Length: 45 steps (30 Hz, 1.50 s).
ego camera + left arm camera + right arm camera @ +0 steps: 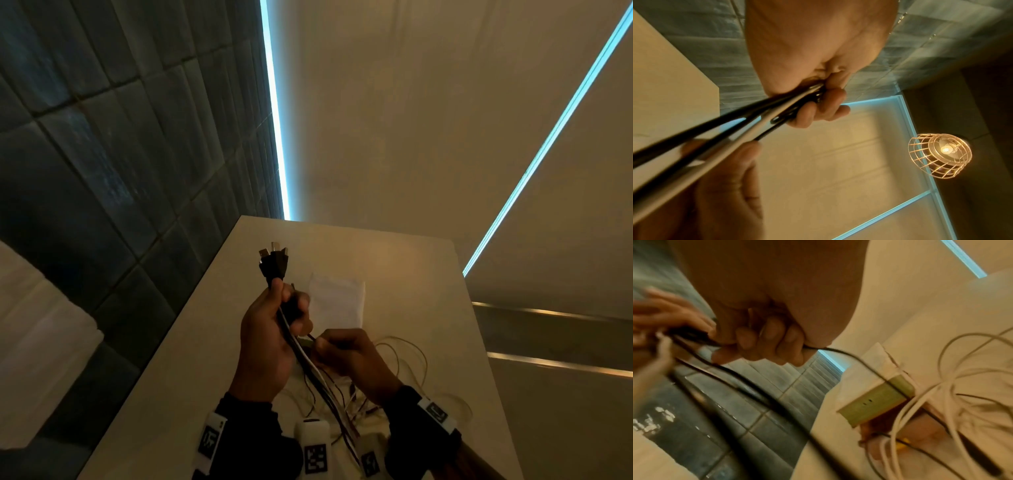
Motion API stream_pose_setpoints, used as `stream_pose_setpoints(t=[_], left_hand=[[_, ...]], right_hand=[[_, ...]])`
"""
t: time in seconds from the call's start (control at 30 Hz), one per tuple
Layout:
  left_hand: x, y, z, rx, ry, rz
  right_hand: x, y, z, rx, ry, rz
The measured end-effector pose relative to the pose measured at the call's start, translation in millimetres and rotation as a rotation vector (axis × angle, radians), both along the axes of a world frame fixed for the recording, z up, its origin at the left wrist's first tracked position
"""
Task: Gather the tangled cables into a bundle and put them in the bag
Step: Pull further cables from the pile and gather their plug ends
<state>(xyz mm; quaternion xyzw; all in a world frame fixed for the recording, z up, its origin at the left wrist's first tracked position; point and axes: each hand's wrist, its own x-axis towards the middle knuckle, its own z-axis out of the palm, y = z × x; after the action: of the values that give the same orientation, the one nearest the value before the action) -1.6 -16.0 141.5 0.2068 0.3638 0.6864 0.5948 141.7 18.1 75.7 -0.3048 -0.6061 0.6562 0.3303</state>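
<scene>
Above the white table [411, 274], my left hand [291, 308] grips a bundle of black and white cables [301, 353] upright, their dark plug ends [274, 262] sticking out above the fist. In the left wrist view the left hand [818, 105] has its fingers curled round the cables [725, 129]. My right hand [329, 346] sits just right of the bundle, fingers curled round a thin black cable [849, 356], as the right wrist view of that hand [772, 344] shows. A flat white bag [337, 301] lies on the table beyond both hands.
Loose white and dark cable loops [404, 359] trail over the table under and right of my right hand. A greenish box-like piece [877, 400] lies among them. The table's left edge [164, 342] drops to a dark tiled floor [102, 171].
</scene>
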Motion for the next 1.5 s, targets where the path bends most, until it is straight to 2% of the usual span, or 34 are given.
stream_pose_setpoints(t=[0.27, 0.4, 0.6, 0.73, 0.83, 0.93, 1.07, 1.13, 1.17, 1.23, 1.27, 1.3, 1.4, 1.47, 1.5], left_hand=[[-4.4, -2.7, -3.6, 0.087, 0.013, -0.008], [-5.0, -5.0, -1.7, 0.062, 0.092, 0.015], [-6.7, -7.6, 2.5, 0.049, 0.124, 0.045], [-8.4, -7.0, -1.0, -0.010, 0.169, 0.049], [-8.6, -4.7, -2.3, -0.067, 0.222, 0.051], [-10.9, -3.9, -5.0, -0.142, 0.315, 0.079], [-4.1, -0.7, -12.8, -0.275, 0.405, 0.066], [1.1, -1.2, -11.1, -0.296, 0.355, 0.025], [3.0, -1.0, -9.8, -0.266, 0.269, 0.002], [8.3, -1.4, -2.8, -0.180, 0.074, -0.030], [11.0, -1.0, -0.5, -0.138, 0.048, -0.040], [13.9, -0.2, -0.9, -0.107, 0.095, -0.047], [22.4, -0.8, -2.7, -0.074, 0.380, -0.111], [23.4, -2.3, -2.6, -0.077, 0.509, -0.127], [20.6, -1.5, -3.7, -0.072, 0.533, -0.103]], right_hand=[[17.3, 4.8, -64.3, 0.078, -0.219, -0.074], [13.8, 8.6, -78.1, 0.113, -0.266, -0.078], [26.2, 7.3, -130.6, 0.127, -0.435, -0.108], [28.3, 11.6, -140.1, 0.092, -0.515, -0.127], [22.9, 19.7, -125.3, 0.005, -0.489, -0.274], [18.0, 24.4, -83.2, -0.086, -0.274, -0.410], [11.8, 19.3, -7.7, -0.003, 0.013, -0.279], [8.7, 12.1, 16.8, 0.050, 0.092, -0.171], [8.0, 7.8, 23.0, 0.059, 0.110, -0.113], [9.7, -0.2, 24.1, 0.077, 0.085, -0.015], [13.4, -3.0, 19.1, 0.101, 0.037, 0.017], [19.8, -5.9, 13.8, 0.143, -0.029, 0.024], [52.7, -13.9, 3.7, 0.321, -0.232, -0.090], [84.3, -18.1, 1.8, 0.333, -0.292, -0.246], [107.0, -21.1, 2.1, 0.268, -0.325, -0.366]])
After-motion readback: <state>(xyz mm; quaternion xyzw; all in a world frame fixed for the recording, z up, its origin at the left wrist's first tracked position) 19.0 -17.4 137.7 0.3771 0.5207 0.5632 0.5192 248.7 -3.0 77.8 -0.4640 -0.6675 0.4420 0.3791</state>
